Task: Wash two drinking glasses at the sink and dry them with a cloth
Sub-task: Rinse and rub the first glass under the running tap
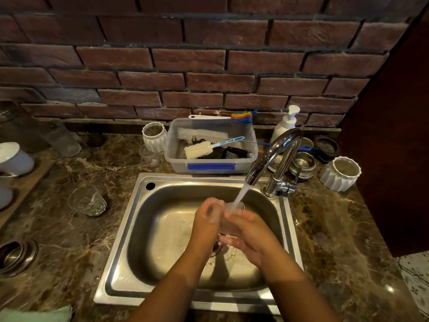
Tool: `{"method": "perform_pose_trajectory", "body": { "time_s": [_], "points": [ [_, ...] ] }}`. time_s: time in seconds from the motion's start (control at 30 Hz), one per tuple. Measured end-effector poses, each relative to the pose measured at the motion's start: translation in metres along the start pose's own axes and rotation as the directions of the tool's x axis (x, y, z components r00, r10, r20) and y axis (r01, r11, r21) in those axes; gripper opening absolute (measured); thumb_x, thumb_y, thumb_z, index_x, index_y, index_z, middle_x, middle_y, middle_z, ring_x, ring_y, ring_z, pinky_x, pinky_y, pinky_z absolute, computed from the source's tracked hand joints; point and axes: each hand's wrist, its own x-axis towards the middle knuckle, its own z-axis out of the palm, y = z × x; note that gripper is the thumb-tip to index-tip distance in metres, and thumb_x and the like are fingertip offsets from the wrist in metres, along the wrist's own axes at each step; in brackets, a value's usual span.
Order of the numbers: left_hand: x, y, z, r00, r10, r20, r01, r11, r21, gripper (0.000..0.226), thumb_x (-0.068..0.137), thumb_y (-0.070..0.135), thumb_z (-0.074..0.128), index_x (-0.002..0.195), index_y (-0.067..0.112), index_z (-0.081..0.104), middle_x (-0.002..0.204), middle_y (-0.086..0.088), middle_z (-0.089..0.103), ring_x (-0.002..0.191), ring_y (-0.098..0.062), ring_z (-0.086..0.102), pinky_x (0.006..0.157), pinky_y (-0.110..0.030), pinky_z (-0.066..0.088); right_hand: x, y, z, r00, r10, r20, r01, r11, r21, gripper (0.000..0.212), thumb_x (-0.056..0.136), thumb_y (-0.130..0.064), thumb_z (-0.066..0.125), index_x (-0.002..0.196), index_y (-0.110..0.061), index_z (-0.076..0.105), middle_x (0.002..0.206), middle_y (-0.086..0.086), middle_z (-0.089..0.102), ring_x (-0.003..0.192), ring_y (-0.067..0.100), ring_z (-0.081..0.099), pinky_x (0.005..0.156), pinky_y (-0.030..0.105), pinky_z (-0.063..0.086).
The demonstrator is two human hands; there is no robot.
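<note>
Sink (130,231): both hands rinsing glass (229,218).

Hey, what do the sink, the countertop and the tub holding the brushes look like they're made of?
Sink: looks like brushed stainless steel, grey with soft reflections. Countertop: polished brown stone, probably marble or a lookalike, with pale veins and glossy highlights. Tub: translucent plastic, cloudy walls, with a blue label on the front.
</note>
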Motion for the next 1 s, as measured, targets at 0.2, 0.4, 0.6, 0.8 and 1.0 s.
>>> {"method": "perform_pose_trajectory", "body": {
  "time_s": [0.2, 0.4, 0.6, 0.8, 1.0],
  "points": [
    [0.003, 0.017, 0.001, 0.949, -0.314, 0.036, 0.315, 0.925, -0.212, 0.029, 0.102, 0.034, 0.050, 0.104, 0.011, 0.066, 0.105, -0.022, 0.070, 0.089, -0.033, 0.068, 0.070, -0.037, 0.053, 0.007, -0.009, -0.012, 0.935, -0.285, 0.212, 0.352, 0.661, -0.663, 0.019, 0.095, -0.016, 0.058, 0.106, -0.019, 0.073, 0.101, 0.000, 0.075, 0.096, 0.015, 0.070, 0.082, 0.032, 0.057],
    [0.011, 0.022, -0.016, 0.772, -0.578, 0.265, 0.632, 0.654, -0.414, 0.040, 0.097, 0.035, 0.063, 0.123, 0.006, 0.069, 0.088, -0.013, 0.075, 0.061, -0.020, 0.068, 0.049, -0.027, 0.052, 0.012, -0.008, -0.016, 0.809, -0.347, 0.474, 0.516, 0.034, -0.856, 0.021, 0.094, -0.032, 0.059, 0.110, -0.031, 0.071, 0.104, -0.006, 0.075, 0.097, 0.009, 0.067, 0.089, 0.032, 0.055],
    [0.006, -0.002, 0.007, 0.990, -0.121, -0.074, 0.111, 0.986, -0.127, 0.017, 0.104, 0.029, 0.051, 0.109, 0.019, 0.065, 0.110, -0.015, 0.072, 0.100, -0.029, 0.070, 0.076, -0.036, 0.057, 0.009, 0.003, 0.012, 0.947, -0.299, -0.116, 0.217, 0.862, -0.458, 0.019, 0.095, -0.026, 0.058, 0.092, -0.014, 0.073, 0.085, 0.004, 0.075, 0.083, 0.014, 0.072, 0.085, 0.040, 0.059],
    [0.004, 0.009, -0.004, 0.939, -0.331, 0.089, 0.343, 0.902, -0.262, 0.031, 0.103, 0.040, 0.050, 0.120, 0.017, 0.062, 0.112, -0.014, 0.073, 0.098, -0.028, 0.070, 0.077, -0.039, 0.052, 0.008, -0.006, 0.003, 0.928, -0.341, 0.148, 0.340, 0.616, -0.711, 0.018, 0.095, -0.018, 0.058, 0.087, -0.019, 0.074, 0.081, -0.002, 0.073, 0.077, 0.007, 0.069, 0.072, 0.023, 0.053],
    [0.013, 0.021, -0.018, 0.736, -0.568, 0.370, 0.676, 0.650, -0.347, 0.036, 0.082, 0.032, 0.070, 0.104, 0.004, 0.073, 0.081, -0.011, 0.072, 0.062, -0.018, 0.064, 0.051, -0.026, 0.049, 0.011, -0.006, -0.012, 0.792, -0.300, 0.531, 0.509, -0.156, -0.847, 0.023, 0.095, -0.035, 0.056, 0.113, -0.029, 0.070, 0.108, -0.001, 0.075, 0.100, 0.018, 0.067, 0.094, 0.038, 0.050]
  ]
}}
